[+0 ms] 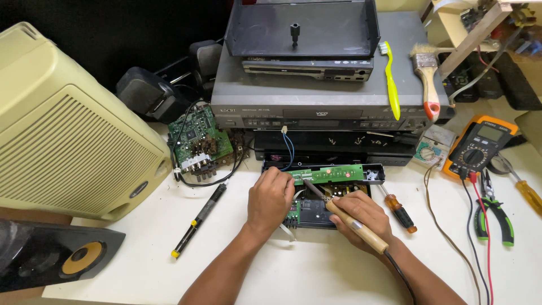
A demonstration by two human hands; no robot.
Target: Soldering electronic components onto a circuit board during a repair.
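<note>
White table (pixel 316 265) covered in repair clutter, with a stack of grey disc players (pixel 316 101) at the back. Right hand (pixel 361 217) is closed around the wooden handle of a soldering iron (pixel 347 217), so that grip is fully wrapped on it, and the tip sits on the narrow green circuit board (pixel 333 174). That board lies along the top edge of an opened black unit (pixel 316 212) in the middle of the table. Left hand (pixel 270 197) rests curled on the board's left end, fingers bent down onto it; can't tell if it's pinching anything. Orange-handled screwdriver (pixel 400 210) lies just beside the right hand. Black pen-like tool (pixel 199 221) lies off to the left, a multimeter (pixel 480 146) and green-handled pliers (pixel 495 217) to the right. Beige speaker (pixel 68 130) fills the left side.
</note>
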